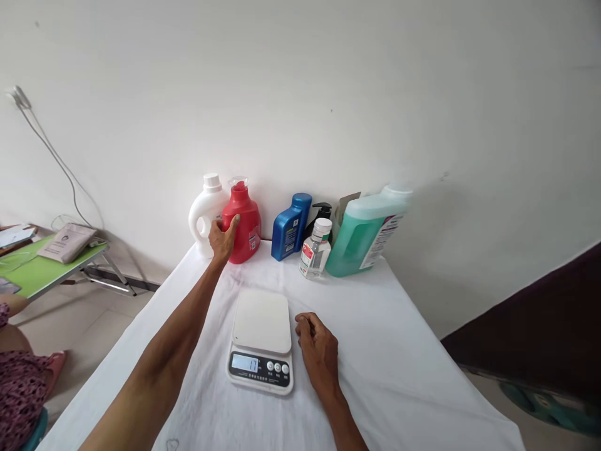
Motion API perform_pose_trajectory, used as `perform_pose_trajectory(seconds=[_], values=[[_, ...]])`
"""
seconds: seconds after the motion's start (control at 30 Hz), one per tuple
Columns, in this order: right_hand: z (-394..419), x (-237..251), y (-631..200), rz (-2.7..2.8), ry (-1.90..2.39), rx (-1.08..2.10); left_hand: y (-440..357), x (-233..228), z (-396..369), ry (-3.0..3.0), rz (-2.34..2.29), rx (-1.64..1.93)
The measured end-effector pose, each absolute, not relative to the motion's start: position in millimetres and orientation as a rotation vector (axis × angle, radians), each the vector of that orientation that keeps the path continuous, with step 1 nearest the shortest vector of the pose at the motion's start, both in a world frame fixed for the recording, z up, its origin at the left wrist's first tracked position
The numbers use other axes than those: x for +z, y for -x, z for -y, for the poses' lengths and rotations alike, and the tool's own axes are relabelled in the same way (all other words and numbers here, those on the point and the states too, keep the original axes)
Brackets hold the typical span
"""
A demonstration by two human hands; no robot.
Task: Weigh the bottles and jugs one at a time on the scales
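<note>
My left hand (222,238) reaches to the back of the table and wraps around the side of a red detergent bottle (244,224), which stands upright next to a white jug (205,213). My right hand (318,347) rests with fingers curled on the white tablecloth (399,376), just right of a white kitchen scale (261,340). The scale's platform carries nothing and its display is lit.
Along the wall stand a blue bottle (291,227), a black pump bottle (321,213), a small clear bottle (315,248) and a large green jug (367,232). A green folding table (40,269) with papers is at left. A seated person's patterned clothing (21,385) shows at lower left.
</note>
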State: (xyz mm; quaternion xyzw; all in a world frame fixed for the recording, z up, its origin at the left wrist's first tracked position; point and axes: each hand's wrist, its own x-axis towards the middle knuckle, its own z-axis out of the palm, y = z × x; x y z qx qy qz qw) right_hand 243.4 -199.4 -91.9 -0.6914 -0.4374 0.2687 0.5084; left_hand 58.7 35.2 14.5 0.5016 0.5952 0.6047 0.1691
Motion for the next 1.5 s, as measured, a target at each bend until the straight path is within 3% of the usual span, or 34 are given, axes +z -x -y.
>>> perform_pose_trajectory(seconds=[0.13,0.23,0.4,0.8,1.1,1.33,1.5], values=[[199,-93,-243,1.087,1.635,0.624,-72,26,-2,-1.817,-1.611,1.975],[199,-93,-243,1.093,1.628,0.595,-103,23,14,-2.111,-1.260,1.691],[202,-91,-242,1.119,1.615,0.563,-157,14,-6,-1.827,-1.349,1.259],[201,-93,-241,1.088,1.658,0.593,-199,-24,-56,-1.464,-1.324,1.285],[200,-91,-241,1.108,1.677,0.554,-152,-10,-24,-1.390,-1.173,1.351],[196,-95,-243,1.097,1.677,0.562,-78,38,57,-1.501,-0.811,1.290],[199,-92,-242,1.092,1.671,0.594,-39,36,109,-1.473,-0.816,1.166]])
